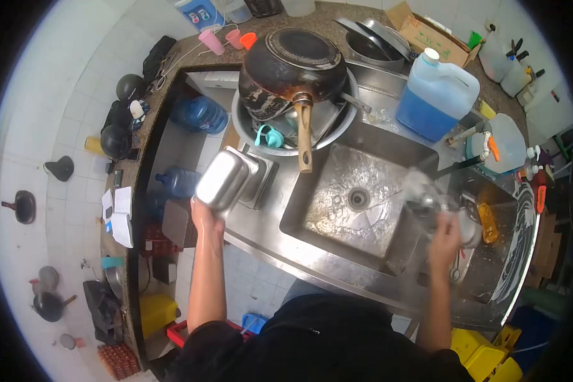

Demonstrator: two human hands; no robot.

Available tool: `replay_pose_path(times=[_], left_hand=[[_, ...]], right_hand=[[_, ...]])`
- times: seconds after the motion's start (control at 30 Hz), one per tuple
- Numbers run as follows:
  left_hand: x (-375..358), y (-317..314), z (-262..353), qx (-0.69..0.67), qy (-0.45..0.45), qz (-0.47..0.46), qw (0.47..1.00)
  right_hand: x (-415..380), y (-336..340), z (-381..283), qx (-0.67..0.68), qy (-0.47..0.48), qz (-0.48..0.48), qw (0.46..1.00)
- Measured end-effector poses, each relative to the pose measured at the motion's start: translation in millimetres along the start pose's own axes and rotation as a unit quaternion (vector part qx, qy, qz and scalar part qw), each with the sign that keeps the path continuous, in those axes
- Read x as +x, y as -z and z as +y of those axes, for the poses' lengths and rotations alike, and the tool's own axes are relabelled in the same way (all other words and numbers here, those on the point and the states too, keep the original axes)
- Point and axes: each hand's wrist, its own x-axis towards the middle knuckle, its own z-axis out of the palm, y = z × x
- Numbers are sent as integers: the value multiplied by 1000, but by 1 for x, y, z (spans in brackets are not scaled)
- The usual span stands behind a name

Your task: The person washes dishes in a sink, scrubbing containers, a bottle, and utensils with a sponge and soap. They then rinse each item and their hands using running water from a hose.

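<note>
Person at a steel sink [337, 191], both hands busy.
Left hand [205, 216] grips a steel container [221, 180] from below; right hand [444, 237] clasps a blurred clear item [421, 191], grip unclear.

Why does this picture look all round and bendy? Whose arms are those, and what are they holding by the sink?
The picture comes from a small camera worn on a person's head, looking down. Its lens is very wide, so straight things bend and the corners go dark.

The two arms belong to that person. The left hand holds a shiny metal tray, bottom side up, over another metal tray on the counter. The right hand holds something see-through near the tap; it is too blurry to name.

In the middle is a steel sink, with nothing in it. Behind it, a big metal bowl is piled with dishes, and a dark pan with a wooden handle lies upside down on top. To the right stands a jug of blue liquid. Pink and orange cups sit farther back.
</note>
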Motion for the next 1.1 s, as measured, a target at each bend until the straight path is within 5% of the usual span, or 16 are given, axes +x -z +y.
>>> replay_pose_path(times=[0.13,0.17,0.27,0.43,0.53,0.57,0.6,0.67,0.7,0.77,0.83,0.9,1.0,1.03,1.1], left_hand=[[49,12,-18,4,35,42,999],[54,12,-23,15,50,55,997],[75,13,-48,-4,97,127,987],[96,28,-95,11,189,217,957],[103,77,-154,78,102,288,949],[29,31,-110,118,54,265,956],[2,30,-131,139,18,257,956],[-78,-4,-151,196,52,-7,979],[-95,-27,-165,296,154,-152,930],[-121,-87,-207,399,295,-208,843],[-117,-119,-266,251,389,-298,835],[-106,-132,-335,172,346,-331,861],[-99,-165,-390,253,252,-346,868],[-103,-181,-394,275,218,-351,868],[-117,-224,-381,332,214,-332,856]], right_hand=[[-28,-53,-103,76,65,-208,973],[-34,-65,-128,100,158,-190,964],[-42,-83,-173,150,147,-253,945],[-48,-91,-156,142,99,-275,946],[-60,-96,-81,69,8,-275,959],[-61,-99,-50,41,-34,-267,962],[-59,-107,-13,85,-76,-232,966],[-65,-120,62,167,-166,-151,960],[-64,-123,89,219,-219,-189,932],[-47,-130,122,333,-339,-258,841],[-36,-157,170,296,-359,-238,853],[-14,-195,210,204,-399,-116,887],[48,-177,167,348,-362,-9,865],[64,-179,179,281,-327,-72,899],[65,-175,172,314,-331,-88,885]])
